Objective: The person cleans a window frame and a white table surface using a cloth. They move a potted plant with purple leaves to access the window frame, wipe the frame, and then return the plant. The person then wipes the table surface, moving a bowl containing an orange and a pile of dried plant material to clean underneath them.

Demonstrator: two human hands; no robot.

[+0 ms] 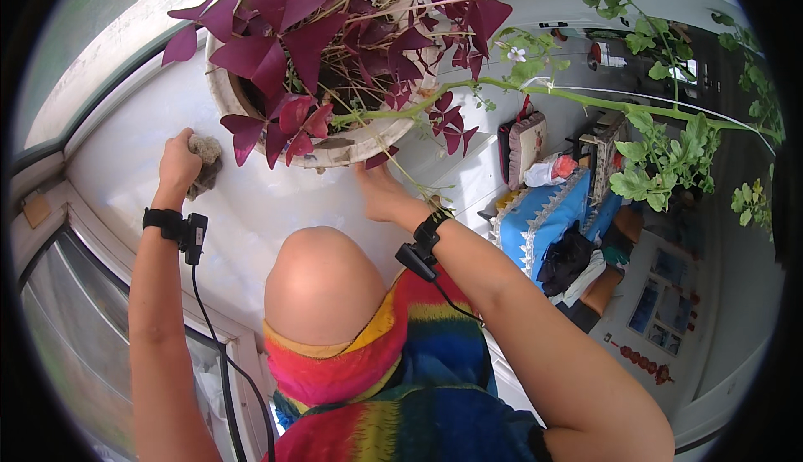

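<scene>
In my left hand (180, 164) is a crumpled grey-brown cloth (206, 164), held against a pale windowsill (276, 192) near the window frame. My right hand (381, 189) touches the underside or lower side of a large ceramic flowerpot (229, 95); its fingertips are hidden by the pot's rim, so its grip does not show. Purple shamrock leaves (257, 64) spread over the pot. From the same pot a thick green stem (452, 86) runs out to the right. Below the pot, my bare knee (323, 280) rests on or over the sill.
White string (627, 93) runs along the leafy stem. Window glass (75, 299) borders the sill at left. Lower at right are a blue cover with lace trim (546, 211), a ruffled cushion (524, 148) and a black bag (566, 258). Cables (219, 343) hang from my wrist straps.
</scene>
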